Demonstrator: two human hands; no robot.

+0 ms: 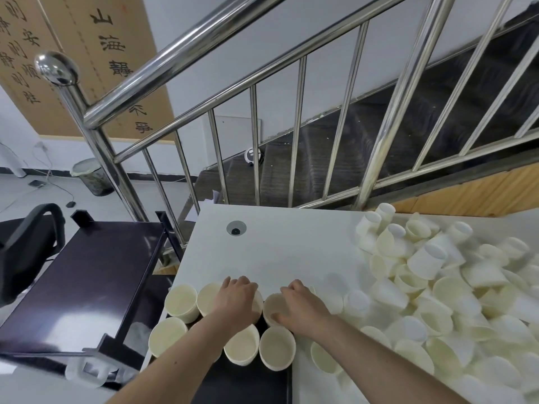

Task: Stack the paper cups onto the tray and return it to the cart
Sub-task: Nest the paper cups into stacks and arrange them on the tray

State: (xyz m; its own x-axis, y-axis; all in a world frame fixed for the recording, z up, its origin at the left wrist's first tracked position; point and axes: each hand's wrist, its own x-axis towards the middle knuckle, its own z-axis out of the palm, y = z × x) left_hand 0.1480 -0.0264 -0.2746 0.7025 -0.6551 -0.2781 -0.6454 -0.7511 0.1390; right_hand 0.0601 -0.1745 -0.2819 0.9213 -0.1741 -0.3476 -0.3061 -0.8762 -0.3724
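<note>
- Both hands work at the near edge of the white table, over upright cups on a tray.
- Left hand (pixel 237 298): palm down, fingers curled over the rim of a cream paper cup (pixel 258 301) in the tray's far row; cup mostly hidden under the hand, so grip is prob. a hold, not fully visible.
- Right hand (pixel 300 309): fingers curled over the far rim of a second upright cream paper cup (pixel 272 307), thumb at its near rim; holds it.
- Black rectangular tray (pixel 248 383): lies on the table's near-left corner, beneath both forearms. Upright cups stand on it in approx. two rows, mouths up, rims touching or just beside each other.
- Loose pile of cream paper cups (pixel 437 287): covers the table's right half; cups lie tilted, on their sides or inverted, some overlapping.
- White table (pixel 291 243): round cable port near its far-left corner.
- Dark purple cart (pixel 87 287): stands just left of the table, top shelf flat, black corner posts.
- Steel stair railing (pixel 204 112): behind table and cart, w/ dark stairs beyond.
- Black office chair (pixel 26 252): left of cart.
</note>
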